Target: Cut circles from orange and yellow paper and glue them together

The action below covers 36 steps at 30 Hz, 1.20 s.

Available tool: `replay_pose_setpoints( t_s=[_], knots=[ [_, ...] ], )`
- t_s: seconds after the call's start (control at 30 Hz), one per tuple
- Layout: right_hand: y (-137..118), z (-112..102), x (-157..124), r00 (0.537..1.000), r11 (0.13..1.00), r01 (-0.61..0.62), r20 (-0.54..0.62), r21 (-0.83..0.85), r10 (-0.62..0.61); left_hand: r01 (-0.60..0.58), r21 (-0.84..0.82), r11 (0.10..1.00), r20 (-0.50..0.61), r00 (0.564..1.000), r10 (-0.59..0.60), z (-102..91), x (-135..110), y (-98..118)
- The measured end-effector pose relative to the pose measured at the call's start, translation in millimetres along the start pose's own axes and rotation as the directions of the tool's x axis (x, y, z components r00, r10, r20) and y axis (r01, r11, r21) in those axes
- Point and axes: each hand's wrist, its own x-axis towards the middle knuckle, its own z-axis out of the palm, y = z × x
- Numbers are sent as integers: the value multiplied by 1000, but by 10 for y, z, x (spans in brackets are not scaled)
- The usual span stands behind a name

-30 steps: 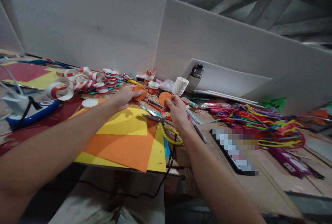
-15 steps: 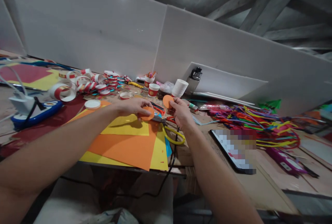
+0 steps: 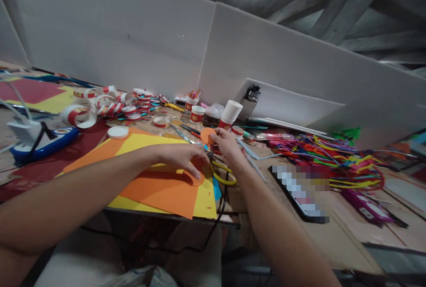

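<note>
My right hand (image 3: 226,143) pinches an orange paper disc (image 3: 207,136) by its right edge, just above the table. My left hand (image 3: 186,159) is over the stacked sheets with its thumb and fingers apart. A second orange paper disc (image 3: 197,180) lies under its thumb on the orange sheet (image 3: 159,191); whether the thumb touches it I cannot tell. The left fingertips are near the pivot of yellow-handled scissors (image 3: 222,176), whose blades are largely hidden by the hand. Yellow sheets (image 3: 204,202) show around the orange one.
A white lid (image 3: 118,132) rests at the sheets' back left. Behind are paper cups (image 3: 197,115), a cup stack (image 3: 230,113) and a bottle (image 3: 249,103). To the right are a phone (image 3: 296,194) and colourful pipe cleaners (image 3: 333,158). A blue power strip (image 3: 46,143) is at left.
My left hand has let its disc down onto the orange sheet and turned its fingers toward the scissors. The right hand has shifted slightly left and down, still holding its disc.
</note>
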Motion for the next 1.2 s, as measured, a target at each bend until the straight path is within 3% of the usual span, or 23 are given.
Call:
replay_pose_setpoints(
  t_s=[0.07,0.17,0.27,0.33,0.5,0.73,0.97,1.07,1.2],
  knots=[
    [-7,13,-9,1000,1000,-5,3,-18,5,70,-4,998,-82,994,-70,-120,-28,-56],
    [-31,29,-19,1000,999,-4,3,-34,5,229,-3,974,-216,950,-224,-389,-143,-198],
    [-51,45,-31,1000,998,-12,26,-68,14,441,177,880,-215,890,-402,-636,-308,-378],
    [-53,58,-40,998,995,-12,59,-95,17,504,332,797,-170,863,-476,-724,-392,-483],
    [2,108,-59,992,993,3,129,-122,13,514,451,730,-156,851,-502,-732,-426,-583],
    [83,155,-105,983,979,1,178,-205,36,489,484,726,-168,866,-472,-723,-403,-601],
    [6,189,-180,981,979,38,196,-200,2,573,551,607,-221,801,-556,-688,-379,-423],
    [10,189,-189,981,975,42,196,-217,1,575,536,618,-209,800,-563,-686,-380,-386],
    [84,173,-138,972,965,94,231,-244,-37,575,497,650,-210,806,-553,-712,-401,-491]
  ],
)
